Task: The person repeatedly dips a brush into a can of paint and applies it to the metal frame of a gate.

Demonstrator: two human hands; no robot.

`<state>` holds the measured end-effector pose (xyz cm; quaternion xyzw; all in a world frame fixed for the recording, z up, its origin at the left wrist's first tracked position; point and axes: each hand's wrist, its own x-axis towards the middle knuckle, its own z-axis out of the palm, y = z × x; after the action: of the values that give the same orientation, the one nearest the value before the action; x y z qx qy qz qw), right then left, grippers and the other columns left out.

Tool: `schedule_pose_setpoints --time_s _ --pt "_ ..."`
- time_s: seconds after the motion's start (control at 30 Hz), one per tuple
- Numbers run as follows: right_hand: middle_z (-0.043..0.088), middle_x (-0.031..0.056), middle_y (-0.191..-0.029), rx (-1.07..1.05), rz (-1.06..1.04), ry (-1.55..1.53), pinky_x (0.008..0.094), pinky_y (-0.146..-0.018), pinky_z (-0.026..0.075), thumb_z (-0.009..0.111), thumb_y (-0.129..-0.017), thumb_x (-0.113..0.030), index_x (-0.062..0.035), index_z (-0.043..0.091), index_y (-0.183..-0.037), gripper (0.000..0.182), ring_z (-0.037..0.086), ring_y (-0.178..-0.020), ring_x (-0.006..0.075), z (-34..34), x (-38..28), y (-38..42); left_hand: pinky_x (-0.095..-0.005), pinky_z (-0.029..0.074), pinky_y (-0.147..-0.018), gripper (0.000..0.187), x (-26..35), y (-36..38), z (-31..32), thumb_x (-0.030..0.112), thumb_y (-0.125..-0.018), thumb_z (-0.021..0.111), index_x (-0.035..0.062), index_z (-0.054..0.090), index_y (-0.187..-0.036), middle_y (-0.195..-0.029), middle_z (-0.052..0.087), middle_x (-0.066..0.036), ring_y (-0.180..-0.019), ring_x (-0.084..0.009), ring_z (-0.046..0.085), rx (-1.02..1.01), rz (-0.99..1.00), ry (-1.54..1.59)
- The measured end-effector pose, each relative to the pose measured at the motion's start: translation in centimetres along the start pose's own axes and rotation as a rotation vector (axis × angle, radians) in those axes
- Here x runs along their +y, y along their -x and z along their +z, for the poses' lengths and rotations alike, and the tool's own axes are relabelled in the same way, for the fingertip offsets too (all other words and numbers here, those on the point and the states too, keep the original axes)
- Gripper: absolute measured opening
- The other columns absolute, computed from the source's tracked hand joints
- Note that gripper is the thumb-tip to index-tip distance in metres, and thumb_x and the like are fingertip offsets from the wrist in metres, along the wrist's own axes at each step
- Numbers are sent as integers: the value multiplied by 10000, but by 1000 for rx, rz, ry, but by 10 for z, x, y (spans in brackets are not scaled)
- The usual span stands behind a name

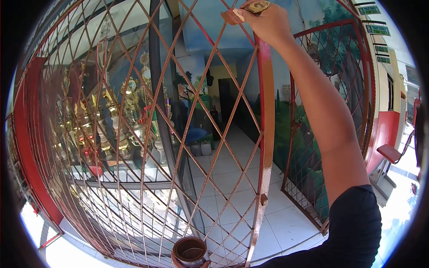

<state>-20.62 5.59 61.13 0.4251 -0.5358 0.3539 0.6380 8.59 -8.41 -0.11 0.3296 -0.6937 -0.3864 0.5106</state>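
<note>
High up, my right hand (270,23) is closed on a paintbrush (231,17), its brown bristles against the diamond lattice of a metal gate (267,98). Along the gate's edge post the surface is partly brown and partly red, with a pale, shiny stretch lower down. Down at the bottom, my left hand (175,261) wraps round a small can (195,262) with brown paint inside. Only a few of its fingers show beside the can.
Behind the lattice at left, several trophies (129,85) stand in a glass cabinet. A second gate leaf (292,143) stands at right beside a mural wall (279,125). White floor tiles (277,228) lead inward. Farther right is a reddish seat (389,152).
</note>
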Motion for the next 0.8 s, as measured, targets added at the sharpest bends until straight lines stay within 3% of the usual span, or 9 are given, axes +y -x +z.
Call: schedule_pose_setpoints --time_s 0.13,0.23,0.33,0.43,0.53,0.63,0.73,0.8 --pt "718 67 -760 -50 -315 -80 316 -591 498 735 -891 -256 -117 769 -1007 183 644 -638 154 11 -6 28 -494 363 -1120 1345 -11 -4 0 311 -492 981 34 197 -1549 -1481 381 -226 -1361 -351 399 18 37 -20" --pt "726 63 -797 -129 -86 -181 325 -615 521 755 -879 -212 -107 765 -1011 169 659 -669 115 12 9 21 -488 374 -1109 1339 -5 -7 3 310 -487 984 34 208 -1543 -1475 385 -224 -1357 -345 401 2 -30 91" --pt "714 73 -757 -60 135 -141 349 -588 515 743 -872 -338 -129 771 -997 245 679 -640 195 5 28 8 -486 388 -1093 1315 -2 -10 3 327 -483 990 30 246 -1526 -1448 417 -221 -1337 -344 424 -20 -17 72" --pt "714 51 -726 7 57 -675 330 -565 500 747 -873 -335 -131 776 -1002 243 665 -624 157 24 42 12 -488 395 -1086 1305 7 -11 1 344 -485 992 34 261 -1521 -1441 430 -222 -1330 -346 434 -34 -1 51" --pt "722 50 -739 -29 120 -410 327 -579 512 753 -874 -293 -125 776 -1001 212 670 -630 162 30 55 13 -489 399 -1082 1305 11 -6 3 358 -488 992 39 264 -1522 -1440 435 -223 -1328 -349 438 -40 -12 47" --pt "730 57 -779 159 80 -282 322 -612 529 766 -864 -249 -116 774 -992 185 684 -662 176 18 41 17 -490 402 -1078 1305 15 -3 4 373 -490 992 44 267 -1524 -1439 440 -225 -1326 -351 443 -37 -21 43" --pt "735 68 -806 -70 -58 -293 324 -640 542 777 -852 -200 -98 767 -990 171 699 -702 190 9 8 47 -492 406 -1075 1305 21 -1 6 388 -493 993 49 269 -1525 -1437 445 -227 -1323 -354 447 -35 -35 40" --pt "736 70 -802 -83 -202 -393 328 -637 542 769 -859 -179 -95 766 -992 157 698 -702 192 8 7 65 -493 409 -1072 1305 30 -1 5 398 -495 993 53 271 -1526 -1437 448 -228 -1322 -355 450 -32 -48 42"
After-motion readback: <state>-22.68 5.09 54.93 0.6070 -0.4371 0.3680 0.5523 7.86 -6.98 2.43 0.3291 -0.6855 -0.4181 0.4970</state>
